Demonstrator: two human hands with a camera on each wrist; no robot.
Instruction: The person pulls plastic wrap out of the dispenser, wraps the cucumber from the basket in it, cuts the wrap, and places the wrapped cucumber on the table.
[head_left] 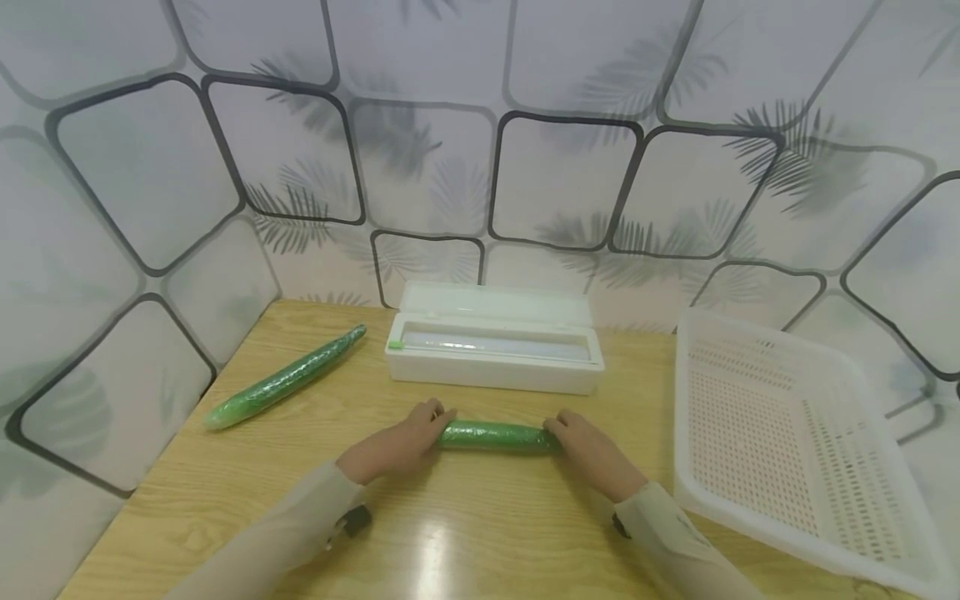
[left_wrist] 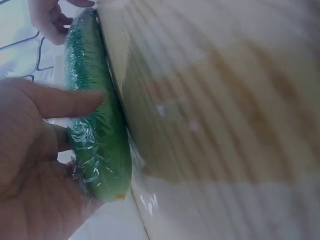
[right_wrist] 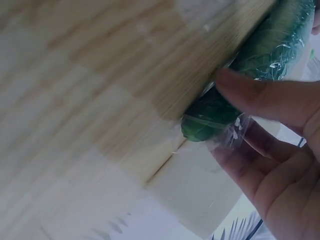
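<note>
A green cucumber (head_left: pixel 495 436) in clear plastic film lies crosswise on the wooden table between both hands. My left hand (head_left: pixel 408 437) grips its left end, and in the left wrist view the thumb (left_wrist: pixel 75 102) lies over the wrapped cucumber (left_wrist: pixel 95 65) with fingers behind. At the other end, my right hand (head_left: pixel 596 454) holds it between thumb and fingers. Loose film (right_wrist: pixel 235 132) bunches at that end near the right fingers. Behind the cucumber stands a white cling film box (head_left: pixel 495 371), lid raised, with a roll inside and a small green slider at its left.
Another film-wrapped cucumber (head_left: pixel 285 382) lies slanted on the table's left side. To the right is a white perforated plastic basket (head_left: pixel 682 417). A patterned wall (head_left: pixel 427 175) borders the wooden table (head_left: pixel 480 533) at the back and left.
</note>
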